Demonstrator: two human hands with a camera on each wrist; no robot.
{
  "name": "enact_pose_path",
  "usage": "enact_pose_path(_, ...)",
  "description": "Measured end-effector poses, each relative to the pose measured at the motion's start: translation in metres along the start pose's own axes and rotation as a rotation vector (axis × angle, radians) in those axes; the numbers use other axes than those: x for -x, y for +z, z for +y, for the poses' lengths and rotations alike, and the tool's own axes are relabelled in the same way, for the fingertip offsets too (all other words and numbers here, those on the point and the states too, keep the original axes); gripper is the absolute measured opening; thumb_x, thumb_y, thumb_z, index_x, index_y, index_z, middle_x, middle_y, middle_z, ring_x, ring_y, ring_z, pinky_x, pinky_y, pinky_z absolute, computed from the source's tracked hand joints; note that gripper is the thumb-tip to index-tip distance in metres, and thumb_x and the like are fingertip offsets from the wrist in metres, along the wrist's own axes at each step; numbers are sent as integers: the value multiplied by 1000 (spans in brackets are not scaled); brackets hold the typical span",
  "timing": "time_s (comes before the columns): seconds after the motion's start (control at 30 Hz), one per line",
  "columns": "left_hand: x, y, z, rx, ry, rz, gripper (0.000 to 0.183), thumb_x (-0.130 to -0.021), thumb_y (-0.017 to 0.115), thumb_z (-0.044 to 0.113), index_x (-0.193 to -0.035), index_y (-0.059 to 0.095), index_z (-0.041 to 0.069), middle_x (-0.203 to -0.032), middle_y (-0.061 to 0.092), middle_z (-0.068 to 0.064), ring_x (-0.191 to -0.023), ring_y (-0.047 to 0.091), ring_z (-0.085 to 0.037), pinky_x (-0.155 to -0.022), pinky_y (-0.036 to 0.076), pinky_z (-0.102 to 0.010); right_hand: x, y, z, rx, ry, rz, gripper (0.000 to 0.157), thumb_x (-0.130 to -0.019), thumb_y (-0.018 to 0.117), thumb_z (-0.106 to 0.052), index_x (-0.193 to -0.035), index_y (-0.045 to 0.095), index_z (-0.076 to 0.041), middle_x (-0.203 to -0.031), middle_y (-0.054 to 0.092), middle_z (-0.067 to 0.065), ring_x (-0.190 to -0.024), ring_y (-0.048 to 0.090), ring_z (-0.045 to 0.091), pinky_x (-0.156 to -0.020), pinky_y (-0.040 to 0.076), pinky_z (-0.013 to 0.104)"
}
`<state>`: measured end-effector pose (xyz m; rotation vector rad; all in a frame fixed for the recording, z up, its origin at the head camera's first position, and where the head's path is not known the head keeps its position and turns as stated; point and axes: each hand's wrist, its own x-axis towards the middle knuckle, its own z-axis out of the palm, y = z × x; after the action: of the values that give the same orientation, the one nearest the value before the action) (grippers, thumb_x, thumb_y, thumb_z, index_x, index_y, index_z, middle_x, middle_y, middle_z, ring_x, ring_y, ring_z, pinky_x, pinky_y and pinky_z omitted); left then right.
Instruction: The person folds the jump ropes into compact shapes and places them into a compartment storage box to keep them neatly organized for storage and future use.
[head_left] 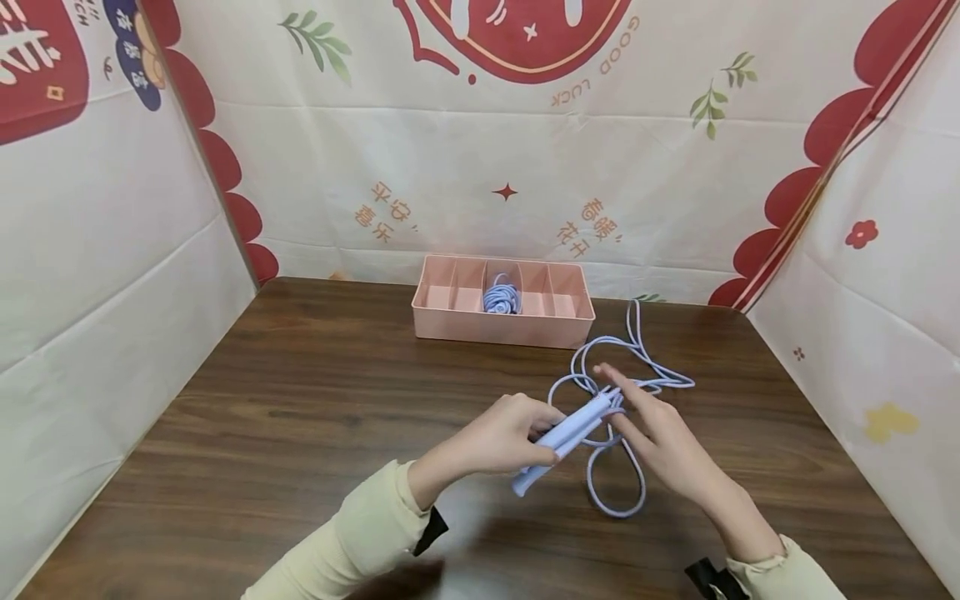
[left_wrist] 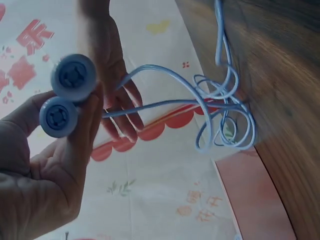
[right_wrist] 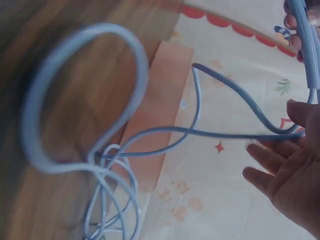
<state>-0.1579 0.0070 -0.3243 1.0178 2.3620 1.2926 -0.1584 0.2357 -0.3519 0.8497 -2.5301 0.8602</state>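
We read the step in hand as managing the skipping rope's loose cord while its handles are held together.

- Left hand, centre of frame: grips two pale-blue, cylindrical plastic handles side by side, tilted towards the upper right.
- Right hand, right of centre: fingers extended, thumb apart, no grip seen. Cord runs by the fingers; we can't confirm contact.
- Thin pale-blue round cord: leaves the handles' upper ends in loose, crossing loops on the dark-brown wood-grain desk, reaching towards the pink box's right end.
- Pink rectangular plastic box, upper centre: five compartments, coiled pale-blue cord bundle in the middle one.

Next move, our call: left grip stays firm, right fingers close on the cord near the handles and gather slack. Crossing loops could snag.
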Motion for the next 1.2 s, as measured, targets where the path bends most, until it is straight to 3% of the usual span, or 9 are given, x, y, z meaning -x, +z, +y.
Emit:
enact_pose_path(0.1,9,-4,-6,183,-47,-33,31,-76,64,-5,-106,61,-7,-92,67,-16,-78,64,-10,-63,51,-19,-7,0,-4,-100,-2,-30,34,-84,54,8,-114,58,-7,-95,65,1,-79,55,1,-67,43,15)
enact_pose_path(0.23,21,-11,-20,445,-110,-146,31,-79,61,-7,-109,58,-9,-99,65,-21,-84,65,-17,-67,52,-23,-15,-6,-7,-367,-4,-207,16,-88,51,3,-89,61,-9,-69,55,0,-60,48,3,-50,42,22)
enact_pose_path(0.33,28,-15,-34,595,-165,-235,30,-81,59,-7,-111,58,-8,-103,63,-24,-83,65,-14,-63,49,-21,-20,-9,-8,-524,-5,-362,12,-89,52,0,-87,60,-8,-63,49,4,-56,44,4,-45,39,25)
enact_pose_path(0.47,35,-12,-51,717,-185,-306,31,-82,58,-4,-113,57,-8,-106,62,-23,-87,64,-12,-64,48,-20,-26,-6,-9,-570,27,-463,16,-91,50,-5,-101,63,-4,-65,51,-3,-54,43,2,-45,42,25)
enact_pose_path(0.6,41,-6,-60,840,-175,-371,33,-86,54,-2,-117,52,-10,-109,63,-15,-95,62,-12,-72,49,-22,-28,1,-13,-487,87,-427,25,-93,49,-13,-113,61,-5,-70,53,-6,-54,42,2,-48,43,25)
enact_pose_path(0.8,48,1,-70,967,-142,-459,35,-91,45,0,-121,41,-17,-114,59,-23,-97,61,-15,-77,49,-25,-29,7,-19,-418,118,-336,27,-93,49,-17,-118,57,-9,-67,51,5,-58,47,8,-49,41,24)
enact_pose_path(1.0,51,1,-72,1006,-119,-494,37,-93,42,3,-125,37,-16,-121,52,-27,-104,58,-18,-82,48,-26,-32,10,-22,-381,95,-279,27,-93,49,-15,-118,58,-9,-70,52,-2,-56,49,7,-48,43,24)
enact_pose_path(1.2,58,3,-74,1018,-135,-515,34,-94,40,2,-121,38,-18,-122,49,-31,-102,59,-17,-86,47,-30,-34,13,-24,-378,4,-225,26,-92,47,-5,-115,60,-3,-67,54,-7,-48,50,10,-44,41,23)
